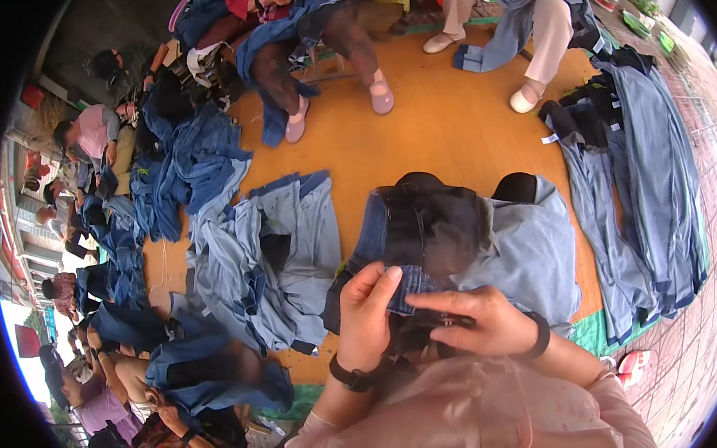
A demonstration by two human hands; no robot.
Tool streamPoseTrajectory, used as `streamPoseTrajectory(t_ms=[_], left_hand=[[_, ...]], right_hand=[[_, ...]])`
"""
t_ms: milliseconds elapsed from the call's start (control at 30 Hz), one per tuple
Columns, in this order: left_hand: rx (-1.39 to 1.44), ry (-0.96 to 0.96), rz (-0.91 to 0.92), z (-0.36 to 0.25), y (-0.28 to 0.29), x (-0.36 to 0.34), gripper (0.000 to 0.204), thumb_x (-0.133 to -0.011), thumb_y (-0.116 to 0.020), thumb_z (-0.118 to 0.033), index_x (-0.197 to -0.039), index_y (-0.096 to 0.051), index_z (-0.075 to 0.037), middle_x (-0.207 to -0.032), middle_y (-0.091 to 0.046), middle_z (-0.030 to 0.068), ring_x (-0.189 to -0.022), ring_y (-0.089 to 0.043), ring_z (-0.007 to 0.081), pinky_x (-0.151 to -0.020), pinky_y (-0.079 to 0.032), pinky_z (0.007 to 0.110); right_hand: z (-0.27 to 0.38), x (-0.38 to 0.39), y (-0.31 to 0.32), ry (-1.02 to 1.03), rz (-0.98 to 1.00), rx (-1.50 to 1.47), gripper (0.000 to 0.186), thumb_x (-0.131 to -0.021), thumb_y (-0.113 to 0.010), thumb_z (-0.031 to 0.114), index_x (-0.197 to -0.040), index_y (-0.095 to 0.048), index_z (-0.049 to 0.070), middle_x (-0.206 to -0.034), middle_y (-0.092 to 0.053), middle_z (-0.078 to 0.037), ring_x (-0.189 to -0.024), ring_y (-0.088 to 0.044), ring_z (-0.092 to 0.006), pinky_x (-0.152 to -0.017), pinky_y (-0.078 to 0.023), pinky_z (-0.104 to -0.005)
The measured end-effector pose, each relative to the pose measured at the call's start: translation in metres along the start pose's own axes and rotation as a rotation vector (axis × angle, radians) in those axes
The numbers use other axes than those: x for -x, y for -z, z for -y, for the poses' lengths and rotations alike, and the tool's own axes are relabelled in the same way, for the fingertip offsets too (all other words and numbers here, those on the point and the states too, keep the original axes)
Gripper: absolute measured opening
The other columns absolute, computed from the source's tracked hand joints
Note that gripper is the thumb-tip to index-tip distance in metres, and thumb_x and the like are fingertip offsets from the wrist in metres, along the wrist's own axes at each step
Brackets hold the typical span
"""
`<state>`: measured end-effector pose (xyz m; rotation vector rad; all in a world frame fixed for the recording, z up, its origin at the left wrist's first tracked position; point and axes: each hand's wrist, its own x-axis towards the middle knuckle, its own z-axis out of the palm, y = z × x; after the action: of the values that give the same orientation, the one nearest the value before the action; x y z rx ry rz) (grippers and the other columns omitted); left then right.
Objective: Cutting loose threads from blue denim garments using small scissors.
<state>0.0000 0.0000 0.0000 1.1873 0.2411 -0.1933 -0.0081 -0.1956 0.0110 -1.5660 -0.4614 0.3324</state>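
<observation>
A pair of jeans (520, 255) lies across my knees, its light-blue cloth on the right and a dark waist part with a black panel (436, 215) at the middle. My left hand (366, 315) pinches the dark blue denim edge between thumb and forefinger. Close beside it, my right hand (492, 321) stretches its index finger toward that same edge. A small dark tool (456, 320) sits in the curl of my right thumb and fingers; its exact kind is partly hidden. Dark bands circle both my wrists.
Light-blue jeans (301, 227) lie spread on the orange-brown board (354, 154) at left. More jeans (655, 173) are stacked along its right edge, beside brick paving (711, 350). Several people sit around with denim, two of them opposite me, their feet on the board.
</observation>
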Motion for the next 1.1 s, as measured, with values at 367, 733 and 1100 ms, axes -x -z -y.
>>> streamPoseTrajectory(t_ms=[367,733,1100], left_hand=[[-0.094,-0.062,0.036,0.0,-0.003,0.005,0.021,-0.097,-0.057,-0.015,-0.078,-0.058,-0.005,-0.072,-0.055,-0.0061,-0.067,-0.046,0.0001,-0.06,-0.037,0.017],[-0.211,-0.14,-0.027,-0.018,0.034,-0.007,0.016,-0.094,-0.059,-0.012,-0.098,-0.065,0.003,-0.085,-0.063,-0.002,-0.076,-0.053,0.0031,-0.07,-0.042,0.019],[-0.286,-0.136,-0.061,-0.015,0.098,-0.051,0.019,-0.094,-0.06,-0.009,-0.105,-0.065,0.005,-0.089,-0.063,-0.0016,-0.077,-0.053,0.0032,-0.071,-0.041,0.018]], right_hand=[[0.011,-0.003,0.001,0.012,-0.093,0.084,0.041,-0.084,-0.067,0.006,-0.124,-0.062,0.005,-0.094,-0.07,-0.012,-0.078,-0.066,-0.0216,-0.074,-0.052,-0.0304],[0.01,0.014,0.019,0.031,0.101,0.15,0.033,-0.087,-0.068,0.016,-0.117,-0.062,0.004,-0.092,-0.069,-0.013,-0.076,-0.066,-0.0262,-0.07,-0.052,-0.0323],[-0.015,0.139,0.11,-0.282,-0.961,0.238,0.014,-0.077,-0.061,-0.005,-0.088,-0.058,0.003,-0.067,-0.047,0.004,-0.054,-0.04,-0.0022,-0.049,-0.031,-0.0194]])
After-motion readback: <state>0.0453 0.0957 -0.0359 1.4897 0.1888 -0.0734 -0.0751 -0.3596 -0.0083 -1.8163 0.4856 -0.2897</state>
